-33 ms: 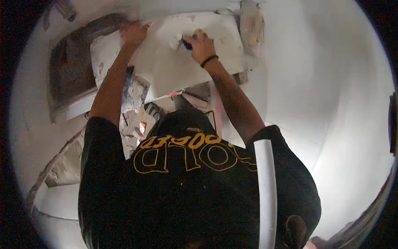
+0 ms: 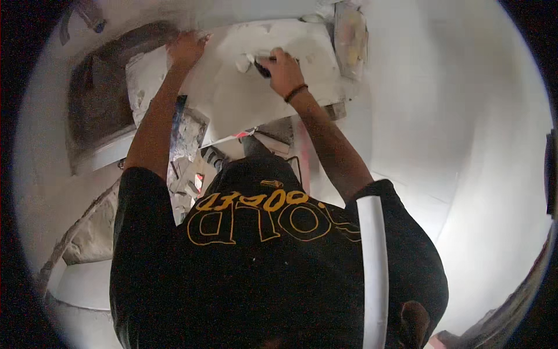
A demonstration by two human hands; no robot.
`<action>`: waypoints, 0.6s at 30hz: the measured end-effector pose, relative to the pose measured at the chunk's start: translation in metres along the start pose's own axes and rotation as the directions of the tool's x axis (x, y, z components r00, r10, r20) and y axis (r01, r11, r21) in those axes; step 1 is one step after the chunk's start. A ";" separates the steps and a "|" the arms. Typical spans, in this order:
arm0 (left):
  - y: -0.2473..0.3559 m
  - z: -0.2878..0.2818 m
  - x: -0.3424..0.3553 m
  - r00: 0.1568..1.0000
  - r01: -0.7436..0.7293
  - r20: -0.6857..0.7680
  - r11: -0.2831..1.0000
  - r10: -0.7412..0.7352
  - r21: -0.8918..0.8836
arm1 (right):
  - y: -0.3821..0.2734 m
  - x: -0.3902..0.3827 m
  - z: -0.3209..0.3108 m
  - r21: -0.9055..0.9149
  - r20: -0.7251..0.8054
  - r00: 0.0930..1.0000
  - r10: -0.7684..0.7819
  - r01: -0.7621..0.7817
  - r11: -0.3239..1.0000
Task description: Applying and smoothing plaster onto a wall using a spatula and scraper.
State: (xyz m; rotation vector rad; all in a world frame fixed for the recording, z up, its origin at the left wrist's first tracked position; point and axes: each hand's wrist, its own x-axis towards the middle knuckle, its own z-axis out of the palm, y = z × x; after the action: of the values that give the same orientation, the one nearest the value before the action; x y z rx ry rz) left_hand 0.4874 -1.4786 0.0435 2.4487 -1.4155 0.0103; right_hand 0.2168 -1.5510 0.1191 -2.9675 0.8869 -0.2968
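**White board worked with a dark-handled tool**

A large white board is seen lying ahead of the person, tilted across a cluttered, plaster-smeared work area. The right hand is closed in a fist around a dark-handled tool, whose working end is pressed against the upper middle of the board, where a small lump of white material is seen just beside the tool tip. A dark band is worn on the right wrist. The left hand is laid on the board's upper left edge; its fingers are curled over that edge, though how firmly the edge is gripped cannot be told. A flat, stained trowel-like plate is seen below the board, just beside the left forearm. A long, smeared slab is propped at the board's right end. A dark recessed opening is visible to the left, well apart from the right hand.
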 end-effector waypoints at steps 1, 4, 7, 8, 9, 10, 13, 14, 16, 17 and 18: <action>0.000 0.001 -0.001 0.999 0.031 -0.027 0.999 -0.032 -0.027 | 0.005 -0.010 -0.008 0.050 0.073 0.989 -0.132 0.129 0.990; -0.005 0.007 -0.004 0.997 0.044 -0.069 0.998 -0.046 -0.037 | 0.014 -0.043 -0.032 0.045 -0.015 0.956 -0.292 0.292 0.955; -0.009 0.010 -0.002 0.997 0.027 -0.066 0.998 -0.030 -0.060 | 0.025 -0.057 -0.044 -0.057 -0.143 0.981 -0.128 0.121 0.991; -0.011 0.011 -0.001 0.996 0.033 -0.073 0.989 -0.044 -0.146 | 0.030 -0.056 -0.043 -0.065 -0.168 0.970 -0.174 0.165 0.984; -0.012 0.011 -0.001 0.998 0.056 -0.019 0.994 -0.058 -0.090 | 0.034 -0.056 -0.039 -0.073 -0.259 0.966 -0.022 0.003 0.997; -0.012 0.010 -0.001 0.994 -0.018 -0.108 0.999 0.013 -0.044 | 0.036 -0.056 -0.034 -0.070 -0.386 0.916 0.114 -0.152 0.986; -0.014 0.011 -0.002 0.988 -0.060 -0.146 0.997 0.052 -0.049 | 0.042 -0.059 -0.016 0.293 -0.342 0.742 0.577 -0.500 0.815; -0.015 0.013 -0.003 0.993 -0.029 -0.120 0.993 0.015 -0.114 | 0.041 -0.061 -0.011 0.317 -0.401 0.706 0.584 -0.491 0.812; -0.018 0.018 -0.002 0.999 0.000 -0.046 0.999 -0.002 -0.038 | 0.037 -0.067 -0.004 0.860 0.507 0.367 0.780 -0.274 -0.431; -0.019 0.022 0.001 0.998 -0.019 -0.065 1.000 0.020 0.020 | 0.032 -0.070 0.000 0.835 0.536 0.410 0.738 -0.131 -0.534; -0.023 0.026 0.001 0.993 -0.104 -0.053 0.990 0.110 0.096 | 0.030 -0.071 0.002 0.798 0.603 0.436 0.669 -0.318 -0.512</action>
State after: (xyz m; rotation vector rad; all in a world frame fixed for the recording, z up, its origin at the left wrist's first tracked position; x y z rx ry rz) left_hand 0.5033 -1.4758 0.0132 2.4210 -1.5516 0.1734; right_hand 0.1429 -1.5375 0.1022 -0.6401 1.2615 -0.7982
